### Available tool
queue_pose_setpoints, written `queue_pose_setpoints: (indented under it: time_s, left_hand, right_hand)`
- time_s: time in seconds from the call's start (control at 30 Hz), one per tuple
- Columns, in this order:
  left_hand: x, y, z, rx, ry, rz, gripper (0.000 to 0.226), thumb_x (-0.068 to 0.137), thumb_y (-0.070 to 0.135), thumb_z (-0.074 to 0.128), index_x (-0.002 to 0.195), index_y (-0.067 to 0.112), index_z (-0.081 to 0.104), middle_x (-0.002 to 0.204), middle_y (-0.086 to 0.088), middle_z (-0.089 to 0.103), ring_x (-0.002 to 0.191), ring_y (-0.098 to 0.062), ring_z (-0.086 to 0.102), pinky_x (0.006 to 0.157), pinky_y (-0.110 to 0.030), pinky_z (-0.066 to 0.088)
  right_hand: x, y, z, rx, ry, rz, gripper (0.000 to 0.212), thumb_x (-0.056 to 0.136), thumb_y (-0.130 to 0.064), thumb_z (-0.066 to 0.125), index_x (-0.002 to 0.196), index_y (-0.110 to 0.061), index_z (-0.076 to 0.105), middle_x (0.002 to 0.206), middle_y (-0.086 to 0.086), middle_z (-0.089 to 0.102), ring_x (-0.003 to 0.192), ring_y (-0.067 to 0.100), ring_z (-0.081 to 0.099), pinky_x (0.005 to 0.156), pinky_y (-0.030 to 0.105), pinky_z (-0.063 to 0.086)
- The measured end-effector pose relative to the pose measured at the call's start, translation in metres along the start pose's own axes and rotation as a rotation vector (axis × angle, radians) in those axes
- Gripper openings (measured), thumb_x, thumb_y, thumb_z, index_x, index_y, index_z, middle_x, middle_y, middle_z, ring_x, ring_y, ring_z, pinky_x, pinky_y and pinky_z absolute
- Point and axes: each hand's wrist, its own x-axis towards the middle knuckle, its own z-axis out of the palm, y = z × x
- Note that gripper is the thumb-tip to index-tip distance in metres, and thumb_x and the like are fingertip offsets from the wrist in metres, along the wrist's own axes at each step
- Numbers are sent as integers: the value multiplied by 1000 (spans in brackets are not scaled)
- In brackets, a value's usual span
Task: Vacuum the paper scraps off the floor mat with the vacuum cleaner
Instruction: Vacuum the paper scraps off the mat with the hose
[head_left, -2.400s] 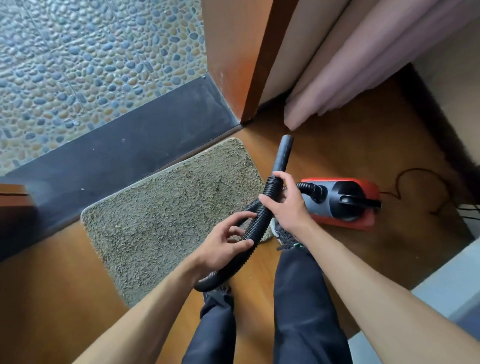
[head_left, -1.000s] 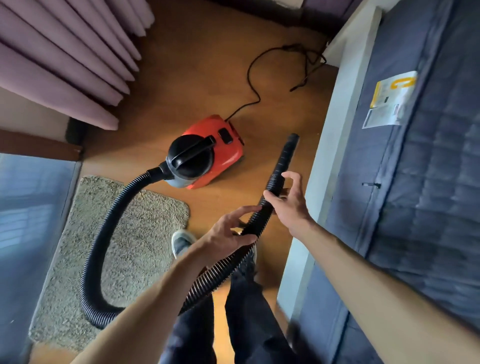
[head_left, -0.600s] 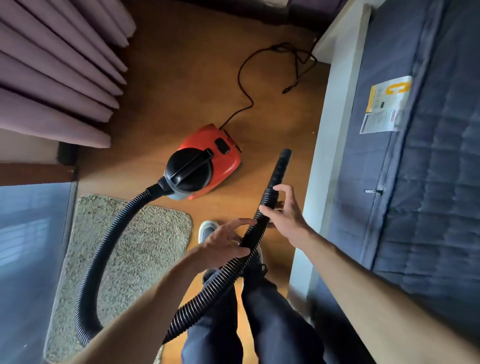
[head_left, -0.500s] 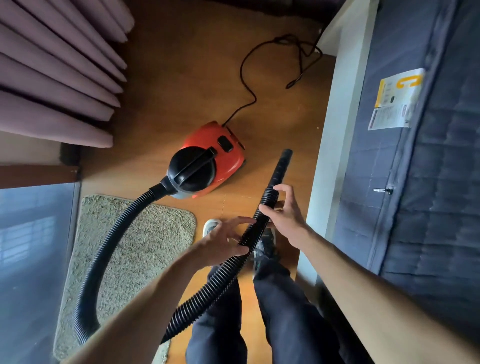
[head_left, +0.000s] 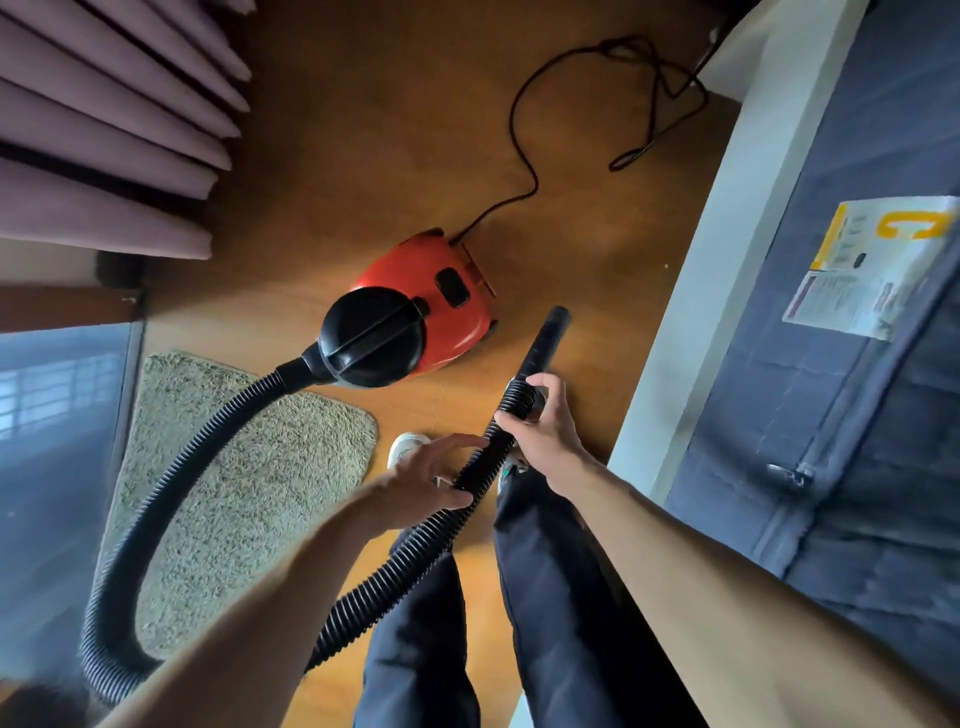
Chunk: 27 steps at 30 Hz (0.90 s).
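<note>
A red canister vacuum cleaner (head_left: 441, 306) with a black round top sits on the wooden floor. Its black ribbed hose (head_left: 171, 493) loops left over the beige shaggy floor mat (head_left: 249, 478) and comes back up to my hands. My right hand (head_left: 540, 431) grips the hose where the smooth black nozzle tube (head_left: 545, 343) begins; the tube points up and away over bare floor. My left hand (head_left: 421, 483) touches the hose a little lower, fingers loosely spread along it. I see no paper scraps on the visible part of the mat.
The black power cord (head_left: 524, 156) trails from the vacuum toward the top right. Mauve curtains (head_left: 104, 130) hang at upper left. A white bed frame (head_left: 696, 312) with a dark grey mattress (head_left: 857, 415) and a yellow-white label (head_left: 878, 265) fills the right. My legs stand below.
The view has swung from the mat and doorway to the vacuum and bed. My hands keep their hold on the hose; in the last half second almost nothing shifts.
</note>
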Motion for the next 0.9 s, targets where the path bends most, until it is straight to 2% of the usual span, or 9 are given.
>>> queue_pose_setpoints:
  time_s: [0.1,0.17,0.3,0.37,0.43,0.5,0.57,0.73,0.9]
  left_hand:
    - [20,10,2,-50,12,-12,65,87,9,72,120,62,54,110,-3,65,90,-17,64,61,-30,55]
    - [34,16,6,-73,7,-3,63,87,7,72,124,55,55,112,-11,66,76,-11,59,55,-24,50]
    - [57,20,12,-98,19,-6,63,87,11,73,113,64,50,115,2,59,93,-15,59,75,-31,50]
    - [67,16,13,-79,18,-10,59,89,13,72,123,55,50,117,4,52,104,-15,56,83,-31,47]
    - [76,14,13,-87,9,-25,60,90,13,71,132,48,49,114,4,53,103,-15,57,78,-29,50]
    - [82,11,11,-106,4,-39,61,90,11,70,135,46,49,105,6,56,93,-13,59,71,-25,50]
    - [88,6,9,-115,6,-60,61,90,13,71,134,49,49,106,3,57,97,-16,60,73,-27,53]
    - [101,-1,8,-102,1,-81,61,90,13,71,137,46,48,108,3,56,96,-13,59,63,-18,48]
    - [108,-8,10,-107,14,-99,61,89,16,72,131,53,49,116,-4,59,103,-22,62,82,-37,59]
  right_hand:
    - [22,-5,-14,-77,-9,-9,48,86,-7,71,123,-21,44,106,-2,52,81,4,55,49,6,45]
    - [37,-5,-21,-104,-24,7,46,89,-9,69,125,-21,43,94,-13,48,75,2,52,53,11,48]
    - [65,-1,-23,-138,-50,48,48,89,-11,68,126,-27,42,97,-12,48,80,11,58,61,28,57]
    - [77,3,-21,-146,-61,58,49,88,-11,70,124,-29,43,98,-8,51,82,16,60,70,40,62]
    - [86,7,-17,-149,-58,64,49,87,-11,70,123,-31,43,100,-7,52,82,18,62,77,49,61]
    - [94,11,-12,-162,-70,75,49,86,-15,70,119,-36,42,112,-1,54,88,24,67,77,51,61]
    - [100,15,-8,-179,-70,72,48,85,-17,70,117,-39,41,123,2,53,94,28,68,76,51,61]
    - [110,24,-5,-221,-53,91,50,87,-19,69,126,-33,42,114,0,52,100,29,64,83,51,59]
    - [119,34,0,-244,-63,115,51,89,-20,68,131,-31,42,112,-2,46,103,28,61,88,49,57]
